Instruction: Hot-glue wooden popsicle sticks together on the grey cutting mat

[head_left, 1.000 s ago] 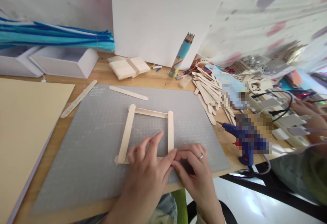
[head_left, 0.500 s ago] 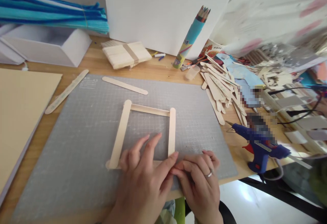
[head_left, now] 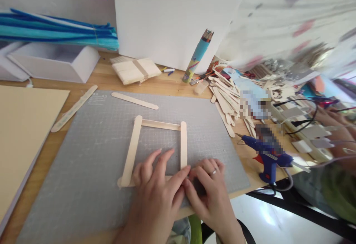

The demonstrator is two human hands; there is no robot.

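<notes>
A four-sided frame of wooden craft sticks (head_left: 132,151) lies on the grey cutting mat (head_left: 83,184). Its far side stands on edge between the two side sticks. My left hand (head_left: 158,188) lies across the near side, with thumb and forefinger closed on the near right corner and two other fingers reaching inside the frame. At the same corner my right hand (head_left: 210,188), wearing a ring, has its fingers curled and its thumb and forefinger tips against the joint. Both hands hide most of the near stick and that corner.
A loose craft stick (head_left: 135,100) lies beyond the frame. A blue glue gun (head_left: 268,155) rests at the right, near a pile of sticks (head_left: 226,97). Behind stand a pencil tube (head_left: 197,58) and a banded stick bundle (head_left: 136,69). Another person's arm (head_left: 339,132) shows far right.
My right hand has shifted slightly up and left, and its thumb and forefinger have spread a little. My left hand keeps its hold on the corner. The view has turned somewhat to the right.
</notes>
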